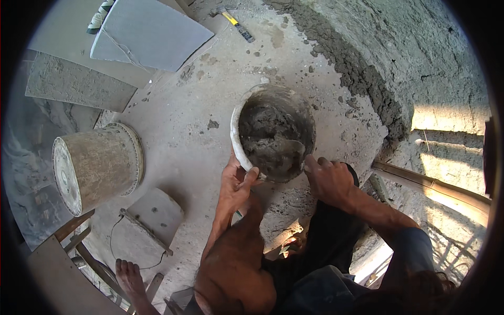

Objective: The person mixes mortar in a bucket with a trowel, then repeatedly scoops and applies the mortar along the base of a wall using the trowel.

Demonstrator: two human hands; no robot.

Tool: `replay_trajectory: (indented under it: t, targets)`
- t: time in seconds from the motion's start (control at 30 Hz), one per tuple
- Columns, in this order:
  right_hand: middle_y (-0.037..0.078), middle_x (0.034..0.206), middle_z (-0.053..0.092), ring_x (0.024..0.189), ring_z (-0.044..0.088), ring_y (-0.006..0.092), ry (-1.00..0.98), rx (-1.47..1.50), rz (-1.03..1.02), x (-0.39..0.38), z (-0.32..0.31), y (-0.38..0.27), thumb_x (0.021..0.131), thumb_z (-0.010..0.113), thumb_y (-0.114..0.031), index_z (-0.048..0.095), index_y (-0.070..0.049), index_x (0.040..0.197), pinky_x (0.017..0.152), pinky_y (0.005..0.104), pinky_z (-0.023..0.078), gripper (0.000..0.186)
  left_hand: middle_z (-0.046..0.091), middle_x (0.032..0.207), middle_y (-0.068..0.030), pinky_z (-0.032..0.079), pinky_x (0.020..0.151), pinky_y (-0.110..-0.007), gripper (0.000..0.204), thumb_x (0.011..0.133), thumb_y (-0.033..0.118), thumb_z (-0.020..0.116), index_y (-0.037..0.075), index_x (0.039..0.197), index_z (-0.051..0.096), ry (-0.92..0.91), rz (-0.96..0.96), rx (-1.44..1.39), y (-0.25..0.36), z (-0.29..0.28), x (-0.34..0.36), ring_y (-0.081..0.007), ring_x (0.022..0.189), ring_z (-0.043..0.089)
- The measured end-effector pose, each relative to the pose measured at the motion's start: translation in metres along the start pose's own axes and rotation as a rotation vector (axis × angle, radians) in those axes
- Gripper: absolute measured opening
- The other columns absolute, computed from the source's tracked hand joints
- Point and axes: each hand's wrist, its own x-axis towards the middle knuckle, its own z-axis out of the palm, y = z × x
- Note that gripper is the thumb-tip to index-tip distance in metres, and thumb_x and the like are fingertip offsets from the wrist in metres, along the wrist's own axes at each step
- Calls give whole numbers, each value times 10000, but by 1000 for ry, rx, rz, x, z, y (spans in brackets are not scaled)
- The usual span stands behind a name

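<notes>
- The bucket (234, 134) is over the floor (194, 152) in front of the person, between both hands, mouth up towards the view; whether its base sits flat I cannot tell.
- Left hand (235, 187): fingers grip the near-left rim, thumb over the edge. Keep this hold firm, so the bucket does not twist under a push.
- Right hand (331, 181): fingers bend in at the near-right rim; whether they close on a handle or the rim itself I cannot tell.
- A pale, blade-like shape (291, 148) shows in the grey mortar (268, 123). If it is a tool, work it low along the wall, where dry lumps likely hide.
- The mortar looks thick and uneven, so slow, full turns should serve better than quick stabs.
- Keep knuckles clear of the gritty rim.
</notes>
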Motion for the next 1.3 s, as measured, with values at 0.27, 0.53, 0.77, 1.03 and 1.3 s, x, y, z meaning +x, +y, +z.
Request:
replay_trajectory:
  t: [0.27, 0.53, 0.77, 1.03, 1.3]
  targets:
    - [248, 896, 661, 725, 686, 432, 386, -192, 74, 32, -18, 39, 912, 572, -158, 523, -15, 1208, 597, 504, 559, 332, 121, 1644, -206, 427, 1045, -300, 496, 853, -136, 566, 36, 1316, 609, -144, 427, 518, 10, 1, 8, -294, 1487, 217]
    - [296, 842, 655, 649, 683, 431, 185, -115, -107, -6, -4, 9, 919, 555, -140, 493, 85, 1098, 541, 502, 558, 294, 57, 1663, -172, 360, 1105, -329, 518, 842, -168, 549, 9, 1326, 599, -193, 370, 557, 8, -1, 7, -263, 1511, 130]
    - [295, 768, 636, 693, 660, 494, 154, 55, 182, 40, 30, 55, 900, 580, -183, 498, 78, 1034, 604, 517, 553, 305, 52, 1657, -205, 383, 1087, -321, 458, 809, -138, 589, -15, 1246, 647, -202, 281, 615, 12, 5, 0, -275, 1512, 143]
    - [253, 781, 605, 753, 613, 474, 134, 389, -199, 52, 71, 43, 846, 634, -179, 549, 30, 942, 690, 541, 482, 245, 123, 1619, -286, 388, 1089, -342, 431, 770, -97, 656, 75, 1163, 701, -204, 448, 469, -3, -12, 7, -363, 1473, 248]
    - [157, 937, 494, 794, 510, 332, 106, 319, -402, 36, 104, 49, 881, 633, -202, 596, -49, 891, 706, 454, 413, 157, 94, 1648, -218, 276, 1170, -380, 505, 790, -166, 597, 24, 1253, 665, -291, 367, 476, 6, -13, 2, -316, 1523, 20]
